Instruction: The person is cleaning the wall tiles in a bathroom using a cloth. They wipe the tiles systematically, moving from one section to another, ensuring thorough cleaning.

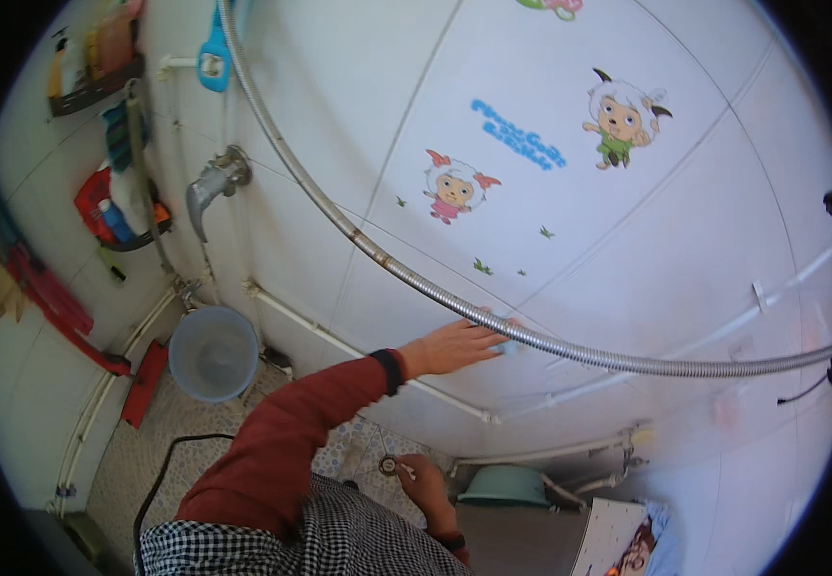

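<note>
My left hand (452,345) lies against the white tiled wall (358,288) below a flexible metal shower hose (430,288). Under its fingertips shows a bit of pale blue material (506,347), too small to name. Low over the floor, my right hand (426,482) has its fingers closed around a small white piece (407,471); what it is cannot be told. Close beside those fingers is a small round dark-rimmed object (388,466), perhaps a floor drain. Cartoon goat stickers (452,189) are on the wall above my left hand.
A plastic bucket (214,356) stands by the left corner below a metal tap lever (207,187). White pipes (372,369) run along the wall. A green basin (506,486) sits behind a grey panel (520,533) at the lower right. A dark cable (153,489) crosses the floor.
</note>
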The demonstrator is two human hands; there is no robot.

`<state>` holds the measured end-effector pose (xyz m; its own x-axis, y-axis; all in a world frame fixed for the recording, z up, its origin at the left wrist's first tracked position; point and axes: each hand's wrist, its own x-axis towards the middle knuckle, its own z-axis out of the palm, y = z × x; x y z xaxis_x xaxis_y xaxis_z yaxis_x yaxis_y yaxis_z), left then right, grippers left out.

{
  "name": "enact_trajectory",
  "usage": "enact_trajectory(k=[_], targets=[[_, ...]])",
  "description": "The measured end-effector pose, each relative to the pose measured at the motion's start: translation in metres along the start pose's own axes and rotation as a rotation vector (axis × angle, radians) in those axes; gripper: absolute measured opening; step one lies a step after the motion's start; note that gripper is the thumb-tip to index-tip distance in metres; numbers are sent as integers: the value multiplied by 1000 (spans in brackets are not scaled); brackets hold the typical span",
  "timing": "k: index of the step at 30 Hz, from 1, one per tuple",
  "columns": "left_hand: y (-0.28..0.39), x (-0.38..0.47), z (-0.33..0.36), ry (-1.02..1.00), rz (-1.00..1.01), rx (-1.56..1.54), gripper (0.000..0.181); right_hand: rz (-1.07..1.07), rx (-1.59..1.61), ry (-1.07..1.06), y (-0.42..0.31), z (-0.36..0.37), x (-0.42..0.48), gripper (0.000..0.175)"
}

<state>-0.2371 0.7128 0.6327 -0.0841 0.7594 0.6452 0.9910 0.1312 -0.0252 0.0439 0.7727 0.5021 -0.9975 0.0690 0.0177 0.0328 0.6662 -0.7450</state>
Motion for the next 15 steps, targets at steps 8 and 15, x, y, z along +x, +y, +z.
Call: enact_trajectory(k=[8,15], targets=[[-4,-71,-13,-93,17,-331,56,-37,758,566,-71,-19,106,35],[45,-144,-59,93,-509,-826,77,-19,901,707,-113,49,136,34]])
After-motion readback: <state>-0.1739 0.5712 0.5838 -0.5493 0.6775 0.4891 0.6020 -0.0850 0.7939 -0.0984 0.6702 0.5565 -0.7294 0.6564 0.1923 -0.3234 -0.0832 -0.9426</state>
